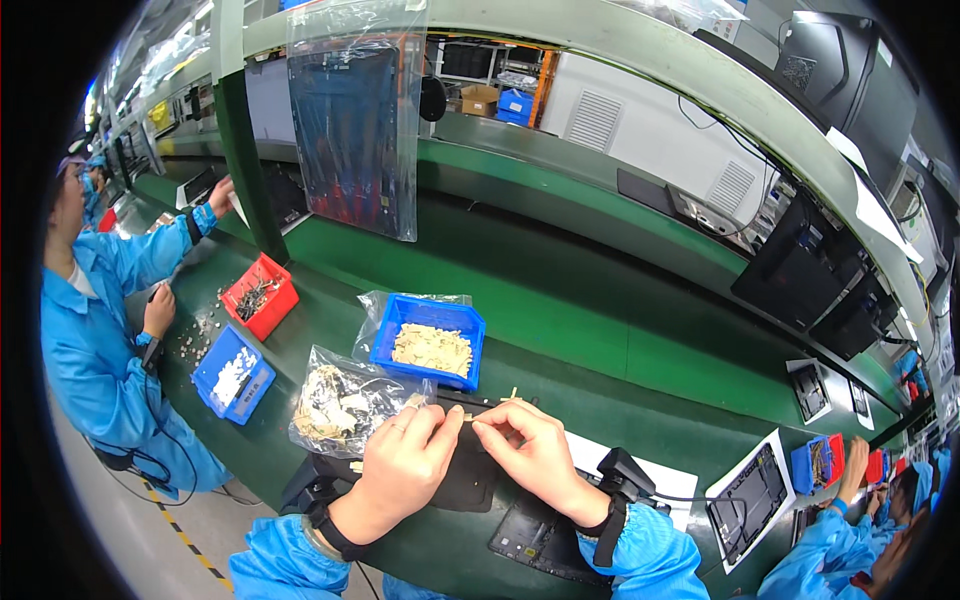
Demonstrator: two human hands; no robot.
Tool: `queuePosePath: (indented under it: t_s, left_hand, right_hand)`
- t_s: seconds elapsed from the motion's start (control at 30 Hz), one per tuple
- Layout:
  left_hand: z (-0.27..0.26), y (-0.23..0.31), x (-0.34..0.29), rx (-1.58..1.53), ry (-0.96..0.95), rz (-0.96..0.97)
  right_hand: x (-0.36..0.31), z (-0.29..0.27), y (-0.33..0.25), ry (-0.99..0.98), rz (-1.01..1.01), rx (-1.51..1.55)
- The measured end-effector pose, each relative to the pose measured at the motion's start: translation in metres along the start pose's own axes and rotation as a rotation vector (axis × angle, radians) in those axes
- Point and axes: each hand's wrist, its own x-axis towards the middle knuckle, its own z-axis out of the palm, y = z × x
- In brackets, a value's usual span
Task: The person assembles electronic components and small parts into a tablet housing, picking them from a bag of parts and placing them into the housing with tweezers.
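Observation:
My left hand [405, 460] and my right hand [530, 450] meet over a dark panel, fingertips pinched close together. Between them shows a small tan strip [468, 417], partly covered by the fingers. Just beyond, a blue bin [476, 350] holds many small tan pieces [432, 347]. Beside my left hand lies a clear plastic bag [335, 400] with crumpled pale scraps. Another tan strip [514, 394] lies past my right fingers. Under my right wrist, a black panel with cutouts [535, 525] rests on the green bench.
At left are a red bin [262, 300] of small dark parts and a blue bin [232, 375] of white pieces. A co-worker [120, 300] in blue sits there. A bagged panel [350, 130] hangs from the rail. At right lie a framed black panel [752, 500] and other people's arms.

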Motion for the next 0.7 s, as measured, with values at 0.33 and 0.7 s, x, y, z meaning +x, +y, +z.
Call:
queuePosePath:
  t_s: [0.33,0.7]
  left_hand:
    - [0.009,-0.007,0.009,-0.325,-0.007,-0.277]
    - [0.027,-0.058,0.037,-0.264,0.052,-0.517]
  right_hand:
    - [0.020,0.013,0.006,0.127,0.009,0.085]
    - [0.041,0.007,0.027,0.184,0.131,0.211]
